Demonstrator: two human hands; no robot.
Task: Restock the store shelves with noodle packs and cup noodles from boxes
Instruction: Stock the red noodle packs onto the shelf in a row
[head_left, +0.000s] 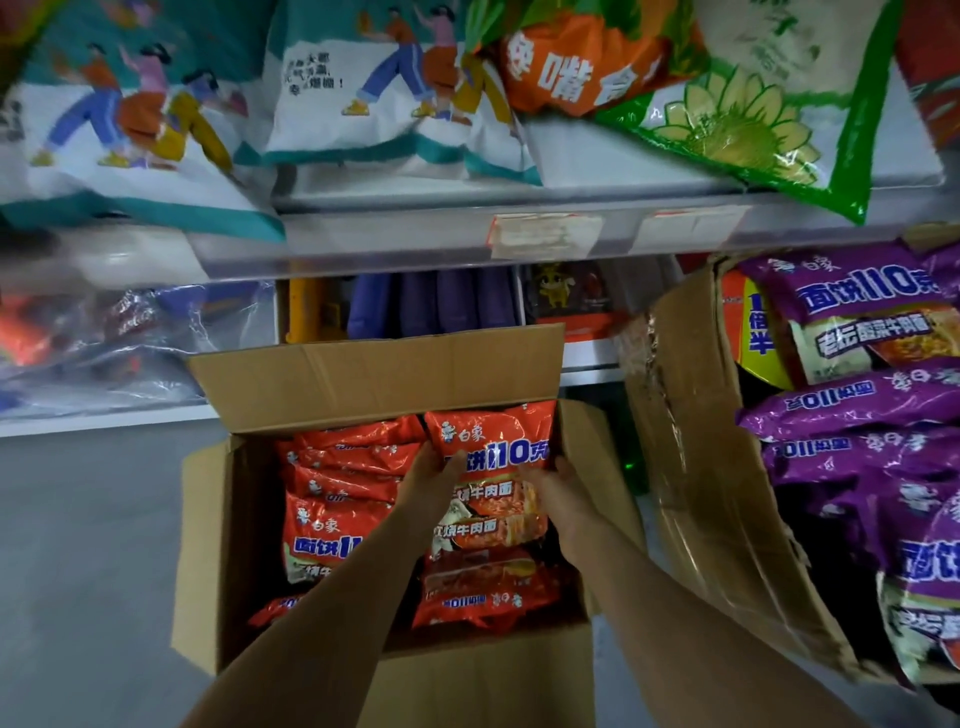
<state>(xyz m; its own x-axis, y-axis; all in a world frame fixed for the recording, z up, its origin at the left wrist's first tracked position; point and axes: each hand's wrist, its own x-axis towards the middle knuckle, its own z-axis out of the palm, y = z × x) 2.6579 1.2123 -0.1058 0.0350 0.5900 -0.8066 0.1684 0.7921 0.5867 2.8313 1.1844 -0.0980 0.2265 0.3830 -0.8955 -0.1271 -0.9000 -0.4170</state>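
Right now you're reaching both arms down into the open box (218, 545) on the floor. Your left hand (431, 475) and right hand (563, 493) are grasping the top orange noodle pack (493, 467) by its two sides, likely so it comes out flat. More orange packs are lying stacked beneath it. To the right, a torn box (691, 467) is tipping purple packs (852, 312) toward you. Beyond, the low shelf (104, 415) is waiting; snack bags (130, 130) are sitting above.
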